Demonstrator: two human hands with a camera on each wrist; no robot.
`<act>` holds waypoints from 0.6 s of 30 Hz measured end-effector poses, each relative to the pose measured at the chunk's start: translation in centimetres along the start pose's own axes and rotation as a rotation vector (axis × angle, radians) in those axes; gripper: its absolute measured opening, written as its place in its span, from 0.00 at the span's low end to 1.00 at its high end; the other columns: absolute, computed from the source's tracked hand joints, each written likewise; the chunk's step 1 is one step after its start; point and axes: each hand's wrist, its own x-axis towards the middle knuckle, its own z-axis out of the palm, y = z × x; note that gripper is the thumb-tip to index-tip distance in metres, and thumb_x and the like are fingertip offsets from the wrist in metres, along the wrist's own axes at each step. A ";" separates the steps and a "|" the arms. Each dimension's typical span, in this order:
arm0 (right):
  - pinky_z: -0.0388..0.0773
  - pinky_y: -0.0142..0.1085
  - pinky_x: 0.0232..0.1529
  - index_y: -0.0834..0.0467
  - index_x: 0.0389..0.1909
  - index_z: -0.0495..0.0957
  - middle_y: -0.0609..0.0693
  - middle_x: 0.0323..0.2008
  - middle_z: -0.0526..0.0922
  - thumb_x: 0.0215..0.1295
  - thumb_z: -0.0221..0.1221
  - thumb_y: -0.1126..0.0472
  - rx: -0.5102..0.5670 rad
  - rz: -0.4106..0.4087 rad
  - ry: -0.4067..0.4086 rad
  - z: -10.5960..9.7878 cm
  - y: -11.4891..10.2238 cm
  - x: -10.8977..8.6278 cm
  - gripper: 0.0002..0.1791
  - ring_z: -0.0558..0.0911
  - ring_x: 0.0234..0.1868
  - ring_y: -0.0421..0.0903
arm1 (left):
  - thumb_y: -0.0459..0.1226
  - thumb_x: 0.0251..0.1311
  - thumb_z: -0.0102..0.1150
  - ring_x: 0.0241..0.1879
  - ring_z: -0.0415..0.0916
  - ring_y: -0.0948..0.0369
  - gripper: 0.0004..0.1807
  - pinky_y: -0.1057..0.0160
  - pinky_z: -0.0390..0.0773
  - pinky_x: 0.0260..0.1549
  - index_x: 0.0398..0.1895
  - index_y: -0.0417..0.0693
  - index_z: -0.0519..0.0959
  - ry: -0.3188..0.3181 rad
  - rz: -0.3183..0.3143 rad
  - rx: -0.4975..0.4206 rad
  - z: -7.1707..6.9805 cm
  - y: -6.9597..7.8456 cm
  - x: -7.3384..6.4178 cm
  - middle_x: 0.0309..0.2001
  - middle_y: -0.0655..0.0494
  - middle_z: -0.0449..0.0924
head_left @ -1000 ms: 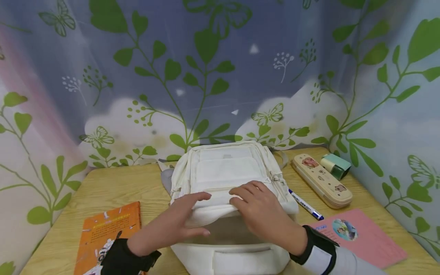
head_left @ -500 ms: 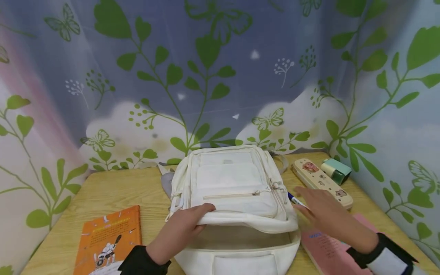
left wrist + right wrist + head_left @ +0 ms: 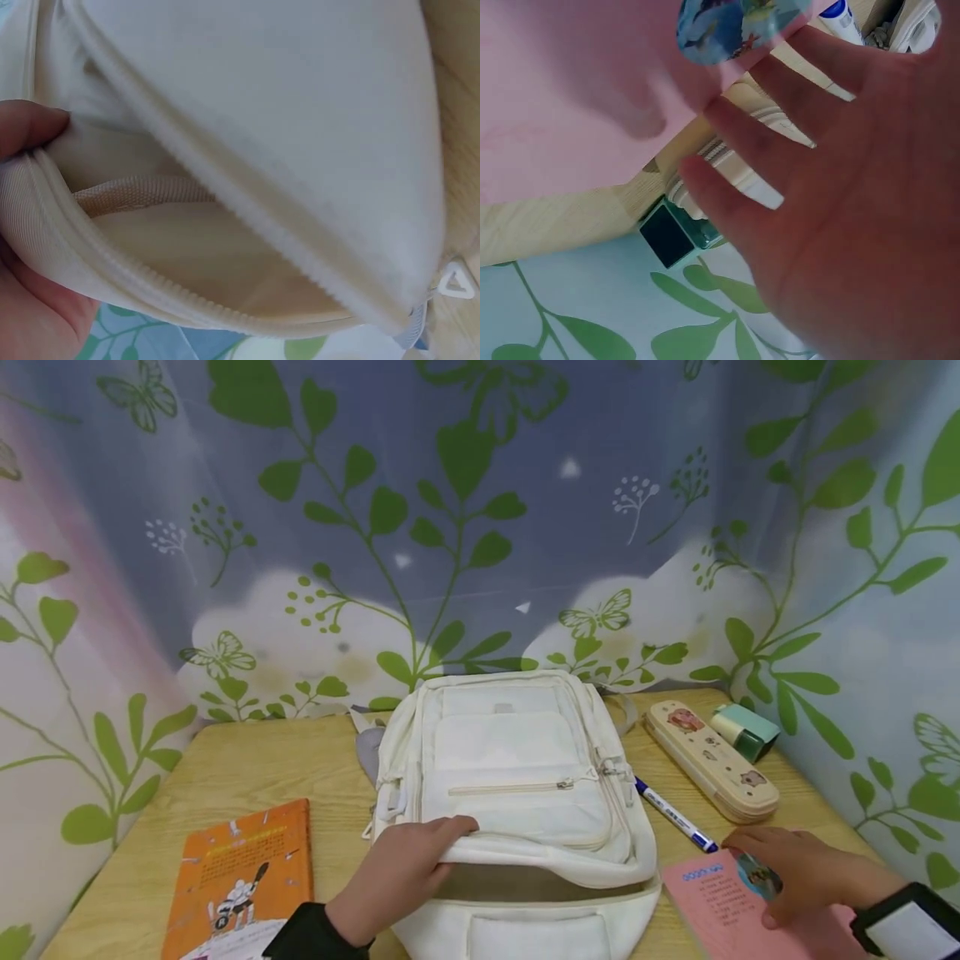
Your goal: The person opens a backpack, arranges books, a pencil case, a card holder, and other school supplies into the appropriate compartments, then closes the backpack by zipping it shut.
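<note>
A white backpack (image 3: 498, 739) lies on the table with its main zip opening gaping towards me. My left hand (image 3: 405, 868) grips the upper edge of that opening, thumb on one side of the cloth. The left wrist view shows the zip teeth and a webbing strap (image 3: 142, 193) inside the backpack. Over at the right, my right hand (image 3: 810, 872) rests over the pink book (image 3: 720, 902), covering part of its round picture. In the right wrist view, its straight, spread fingers (image 3: 757, 146) reach the book's edge.
A blue-capped marker (image 3: 675, 814) lies between the backpack and a cream pencil case (image 3: 712, 760). Behind the case sits a green box-like item (image 3: 746, 731). An orange book (image 3: 240, 877) lies at the left. Patterned curtains (image 3: 480, 527) hang around the table.
My right hand has left the backpack's edge and moved right onto the pink book. My left hand stays at the opening, now gripping its edge, and the flap has come down lower.
</note>
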 end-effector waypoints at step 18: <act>0.65 0.64 0.47 0.56 0.47 0.73 0.55 0.47 0.75 0.26 0.74 0.36 -0.078 0.202 -0.163 0.2 2.7 2.9 0.44 0.71 0.47 0.59 | 0.32 0.51 0.61 0.19 0.62 0.72 0.21 0.74 0.66 0.22 0.49 0.57 0.74 0.045 -0.006 0.032 0.5 0.2 -0.2 0.39 0.65 0.84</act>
